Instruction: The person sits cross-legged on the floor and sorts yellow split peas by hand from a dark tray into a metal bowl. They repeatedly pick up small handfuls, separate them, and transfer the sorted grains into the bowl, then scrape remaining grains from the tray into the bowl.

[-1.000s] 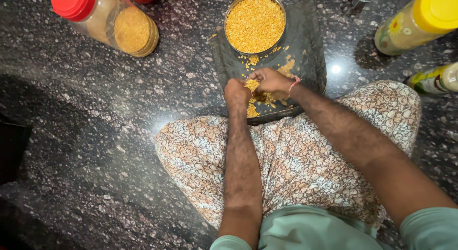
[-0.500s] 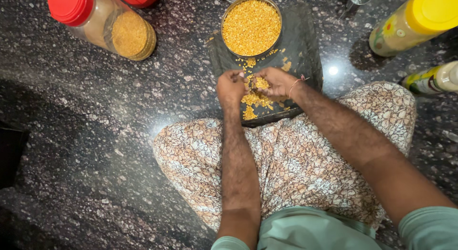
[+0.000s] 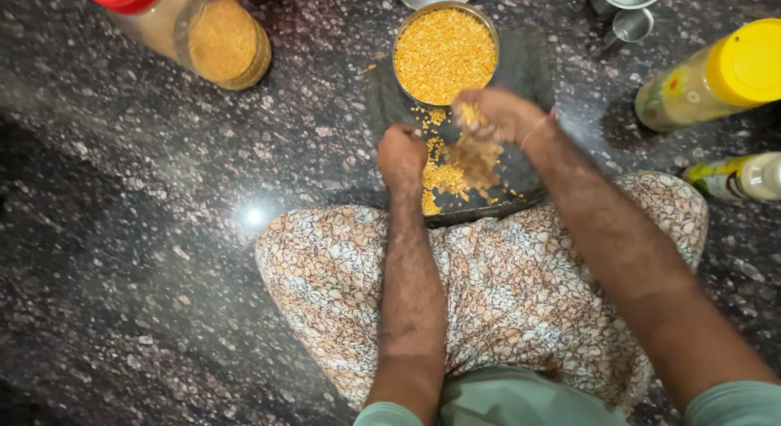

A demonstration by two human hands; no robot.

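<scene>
Speckled black granite floor (image 3: 146, 231) spreads under the seated person, patterned trousers (image 3: 504, 296) covering the crossed legs. On it lies a dark tray (image 3: 529, 76) with a steel bowl (image 3: 445, 52) full of yellow split lentils. More loose lentils (image 3: 443, 178) lie scattered on the tray. The right hand (image 3: 500, 115) hangs just below the bowl, fingers pinched together on a clump of grains. The left hand (image 3: 402, 156) is curled into a fist beside the loose pile; what it grips is hidden. 2 yellow-capped bottles (image 3: 716, 76) lie to the right, a red-lidded jar (image 3: 195, 31) to the left.
</scene>
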